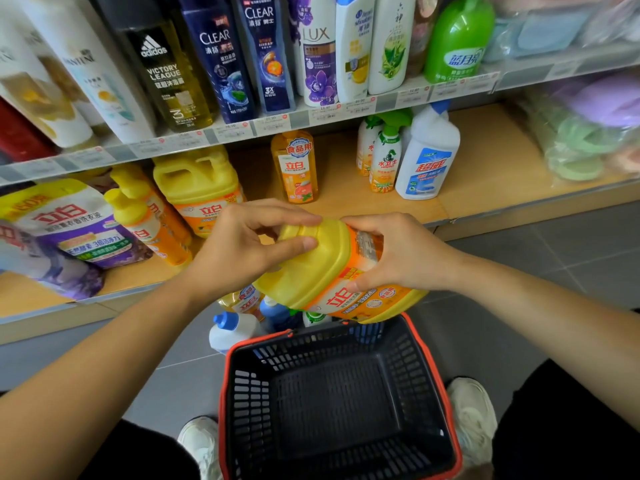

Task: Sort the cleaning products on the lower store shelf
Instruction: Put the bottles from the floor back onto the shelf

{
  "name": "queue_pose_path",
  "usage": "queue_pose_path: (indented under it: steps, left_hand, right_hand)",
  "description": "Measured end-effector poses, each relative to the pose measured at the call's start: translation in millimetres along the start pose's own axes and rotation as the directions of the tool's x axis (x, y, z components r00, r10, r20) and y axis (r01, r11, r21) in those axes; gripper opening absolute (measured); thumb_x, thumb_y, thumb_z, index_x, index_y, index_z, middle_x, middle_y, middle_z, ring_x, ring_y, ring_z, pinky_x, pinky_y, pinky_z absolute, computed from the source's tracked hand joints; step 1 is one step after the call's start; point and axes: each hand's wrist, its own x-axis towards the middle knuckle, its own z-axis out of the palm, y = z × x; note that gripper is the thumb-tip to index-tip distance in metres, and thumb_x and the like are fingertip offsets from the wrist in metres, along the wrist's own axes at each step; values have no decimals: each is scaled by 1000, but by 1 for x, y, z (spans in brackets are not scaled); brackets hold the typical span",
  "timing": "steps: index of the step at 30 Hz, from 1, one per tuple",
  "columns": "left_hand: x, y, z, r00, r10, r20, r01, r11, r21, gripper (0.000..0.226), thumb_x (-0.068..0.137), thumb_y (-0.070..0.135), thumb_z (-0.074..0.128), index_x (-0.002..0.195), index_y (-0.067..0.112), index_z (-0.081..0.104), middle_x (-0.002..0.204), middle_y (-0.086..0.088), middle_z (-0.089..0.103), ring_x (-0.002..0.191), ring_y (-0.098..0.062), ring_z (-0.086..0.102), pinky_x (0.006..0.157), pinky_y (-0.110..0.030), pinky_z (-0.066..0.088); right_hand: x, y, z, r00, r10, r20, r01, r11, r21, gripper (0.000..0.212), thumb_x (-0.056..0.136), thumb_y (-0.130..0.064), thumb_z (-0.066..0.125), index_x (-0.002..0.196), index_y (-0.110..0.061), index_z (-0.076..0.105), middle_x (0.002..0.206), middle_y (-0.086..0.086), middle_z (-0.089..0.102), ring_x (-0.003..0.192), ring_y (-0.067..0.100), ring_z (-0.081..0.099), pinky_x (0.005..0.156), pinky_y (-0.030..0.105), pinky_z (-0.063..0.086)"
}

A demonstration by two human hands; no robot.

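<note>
While both hands hold the yellow jug (322,271), it hangs tilted, almost on its side, over the far rim of the basket (437,368) and in front of the lower shelf (485,161), touching neither.

Left hand (242,247): fingers curled round the cap end, thumb laid along the shoulder. Right hand (398,254): wrapped over the labelled body, fingertips on the label.

Step, as judged: shelving this jug with its kind. A matching jug (197,181) stands at the left of the shelf, with a bare stretch of board between it and the orange bottle (298,168).

To do it well:
- turn the jug upright before it reaches the shelf, right hand sliding under to carry the weight
- set it just beside the matching jug, label outward
- keep clear of the orange bottle, which stands alone and looks easy to tip
- leave the spray bottle (384,161) and the white bottle (427,154) group at the right alone

Not made out:
- the jug's handle and base, covered by the hands
- the floor bottles (235,330) behind the basket, partly hidden; count uncertain
- price tags, blurred
- the pouch (69,226) at the left, running out of view
- soft packets at far right, out of focus
</note>
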Motion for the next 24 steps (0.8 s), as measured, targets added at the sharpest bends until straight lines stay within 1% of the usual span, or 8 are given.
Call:
queue_pose_path:
  steps: [4, 6, 9, 11, 15, 19, 22, 24]
  left_hand:
    - [1, 4, 8, 993, -72, -96, 70, 997, -28, 24, 83, 31, 77, 106, 25, 76, 98, 0, 76, 78, -26, 64, 67, -39, 51]
    - [1, 5, 11, 982, -137, -129, 132, 990, -49, 27, 81, 34, 77, 104, 22, 78, 90, -1, 73, 72, -21, 61, 64, -38, 50]
    - [2, 5, 16, 963, -205, -174, 198, 979, -54, 28, 82, 37, 75, 99, 16, 80, 91, -5, 74, 79, -36, 64, 69, -52, 53]
    - [2, 6, 18, 967, -188, -174, 185, 982, -35, 27, 84, 36, 73, 99, 14, 79, 94, -7, 74, 83, -36, 64, 72, -54, 51]
    - [1, 9, 16, 987, -65, -149, 67, 998, 9, 19, 87, 26, 75, 105, 19, 76, 102, -3, 72, 92, -18, 67, 75, -46, 54]
    - [1, 6, 14, 988, 37, -149, -39, 999, -10, 25, 90, 12, 73, 114, 10, 73, 118, -7, 71, 112, -20, 66, 86, -49, 56]
    - [1, 6, 14, 986, 39, -163, -48, 997, -53, 38, 94, 10, 66, 132, 9, 63, 131, -7, 66, 127, -18, 60, 102, -42, 53]
    - [0, 8, 13, 982, -11, -187, -14, 991, -132, 48, 95, 14, 64, 141, 14, 53, 133, -3, 66, 127, -15, 60, 103, -35, 53]
  right_hand:
    - [0, -2, -1, 999, 16, -46, -21, 992, -121, 83, 61, -44, 93, 136, -38, 58, 109, -17, 72, 97, 4, 68, 84, 41, 57]
    - [-2, -3, 0, 997, 20, -78, -35, 981, -192, 87, 61, -49, 91, 139, -38, 55, 108, -17, 72, 95, 6, 67, 82, 41, 56]
    - [-5, -5, 4, 992, -5, -127, -36, 949, -312, 92, 61, -56, 88, 142, -40, 50, 109, -15, 72, 95, 12, 66, 79, 40, 55]
    - [-6, -5, 5, 990, -9, -141, -38, 942, -332, 92, 60, -56, 89, 143, -40, 50, 110, -14, 72, 96, 14, 67, 79, 40, 54]
    - [-4, -4, 2, 993, 19, -120, -44, 977, -210, 89, 60, -48, 92, 140, -37, 55, 110, -16, 72, 95, 7, 67, 82, 41, 56]
    - [-1, -3, -2, 997, 45, -65, -43, 999, 31, 86, 63, -34, 95, 140, -28, 57, 119, -13, 71, 106, 6, 67, 91, 41, 57]
    - [0, -4, -4, 999, 8, -40, -1, 985, 173, 75, 67, -26, 94, 135, -24, 62, 117, -12, 73, 106, 4, 69, 90, 34, 59]
    - [1, -4, -4, 999, -8, -33, 16, 968, 251, 71, 69, -22, 93, 134, -22, 63, 116, -13, 73, 105, 4, 70, 88, 29, 59]
